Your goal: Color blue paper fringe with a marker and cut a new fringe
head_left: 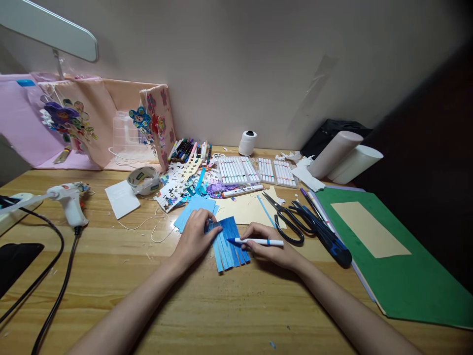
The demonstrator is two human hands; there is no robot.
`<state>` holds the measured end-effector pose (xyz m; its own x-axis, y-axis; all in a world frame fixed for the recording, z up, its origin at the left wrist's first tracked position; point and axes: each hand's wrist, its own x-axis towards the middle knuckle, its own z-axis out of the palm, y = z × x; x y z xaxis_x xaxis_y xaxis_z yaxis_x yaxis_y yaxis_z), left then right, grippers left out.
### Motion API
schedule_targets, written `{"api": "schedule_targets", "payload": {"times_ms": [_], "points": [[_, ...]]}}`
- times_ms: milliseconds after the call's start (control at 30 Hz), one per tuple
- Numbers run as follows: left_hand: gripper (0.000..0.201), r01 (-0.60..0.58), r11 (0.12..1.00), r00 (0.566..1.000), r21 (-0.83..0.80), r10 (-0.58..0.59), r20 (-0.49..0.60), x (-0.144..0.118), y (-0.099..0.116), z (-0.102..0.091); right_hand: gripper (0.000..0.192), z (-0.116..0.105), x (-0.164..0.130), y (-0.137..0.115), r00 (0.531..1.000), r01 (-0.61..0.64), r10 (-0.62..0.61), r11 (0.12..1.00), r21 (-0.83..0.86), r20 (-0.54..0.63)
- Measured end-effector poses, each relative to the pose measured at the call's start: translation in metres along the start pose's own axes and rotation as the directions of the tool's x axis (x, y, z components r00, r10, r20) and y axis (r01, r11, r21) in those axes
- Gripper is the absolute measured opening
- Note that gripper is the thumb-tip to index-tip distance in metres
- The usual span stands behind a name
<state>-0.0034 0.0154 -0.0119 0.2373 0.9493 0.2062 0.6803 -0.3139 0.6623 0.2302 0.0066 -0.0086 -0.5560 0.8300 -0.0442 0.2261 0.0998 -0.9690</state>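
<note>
while left hand point(195, 232) flattens blue strips point(229, 244), right hand point(268, 246) pinches marker point(254, 241) pointing left

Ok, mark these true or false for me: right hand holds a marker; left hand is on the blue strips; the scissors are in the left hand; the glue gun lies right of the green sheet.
1. The right hand holds a marker. True.
2. The left hand rests on the blue strips. True.
3. The scissors are in the left hand. False: they lie on the desk, right of the strips.
4. The glue gun lies right of the green sheet. False: it is far left.
</note>
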Motion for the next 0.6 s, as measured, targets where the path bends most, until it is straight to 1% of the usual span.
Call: {"api": "schedule_targets", "payload": {"times_ms": [100,267,400,533,600], "points": [[0.012,0.011,1.000,1.000,0.006,-0.011,0.001,-0.0005,-0.0001,0.0003,0.014,0.0006,0.0012,-0.0041,1.000,0.013,-0.013,1.000,-0.024,-0.012],[0.020,0.017,0.999,1.000,0.042,-0.017,0.008,-0.0013,-0.0003,0.0010,0.014,0.0006,0.0012,-0.0030,1.000,0.022,-0.022,0.999,-0.032,-0.015],[0.021,0.025,0.998,0.999,0.051,-0.026,0.020,-0.0011,0.0005,0.0007,0.018,0.0002,0.0003,-0.0011,0.999,0.007,-0.007,1.000,-0.007,0.042],[0.021,0.029,0.999,0.999,0.046,-0.030,0.027,-0.0010,0.0010,0.0002,0.017,0.0007,0.0007,-0.0047,1.000,0.007,-0.007,0.999,-0.048,-0.018],[0.021,0.031,0.999,0.999,0.044,-0.033,0.028,-0.0010,0.0009,0.0003,0.017,0.0006,0.0010,-0.0056,1.000,0.015,-0.015,0.999,-0.045,-0.006]]}}
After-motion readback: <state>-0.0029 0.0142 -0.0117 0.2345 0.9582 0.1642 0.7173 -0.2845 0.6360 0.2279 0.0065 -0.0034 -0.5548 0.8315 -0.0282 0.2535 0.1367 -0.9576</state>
